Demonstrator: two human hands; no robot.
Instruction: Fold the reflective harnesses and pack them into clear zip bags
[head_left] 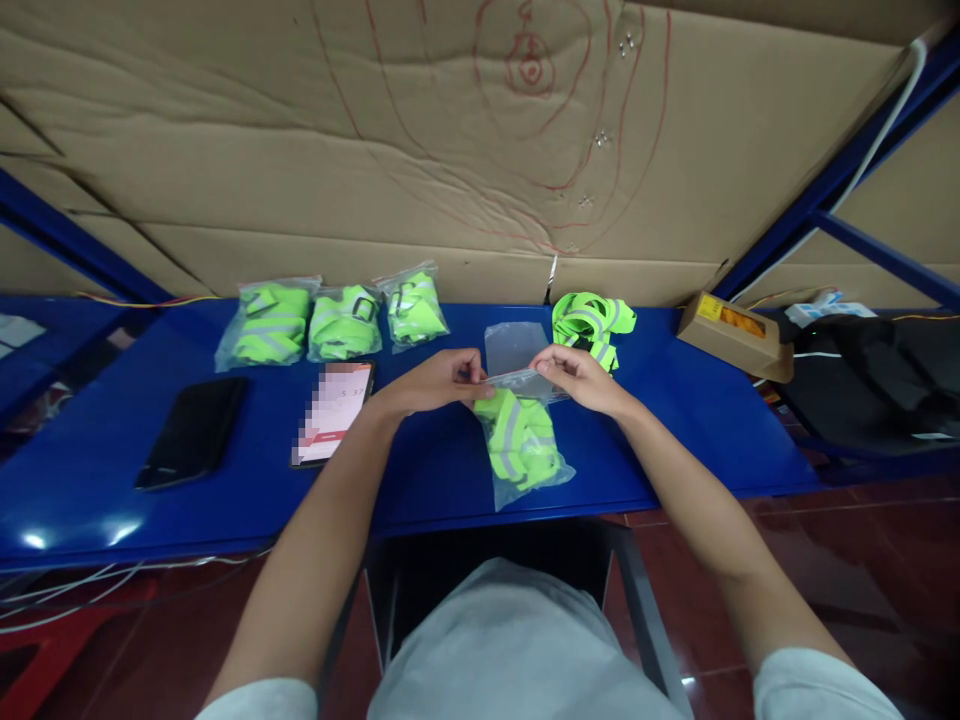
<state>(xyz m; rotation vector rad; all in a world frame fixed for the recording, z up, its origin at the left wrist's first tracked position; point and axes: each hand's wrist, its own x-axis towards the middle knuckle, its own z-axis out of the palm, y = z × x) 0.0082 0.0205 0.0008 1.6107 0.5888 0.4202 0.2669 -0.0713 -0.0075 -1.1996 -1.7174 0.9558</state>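
A clear zip bag with a folded neon-green reflective strap inside lies near the table's front edge. My left hand pinches the left end of its top edge, and my right hand pinches the right end. The seal strip runs between my fingers. Just behind the bag lies a flat clear plastic bag. Beyond my right hand sits a loose neon-green strap bundle with grey reflective bands.
Three filled bags line the back left of the blue table. A lit phone and a black device lie at left. An open cardboard box stands at right, beside a black bag.
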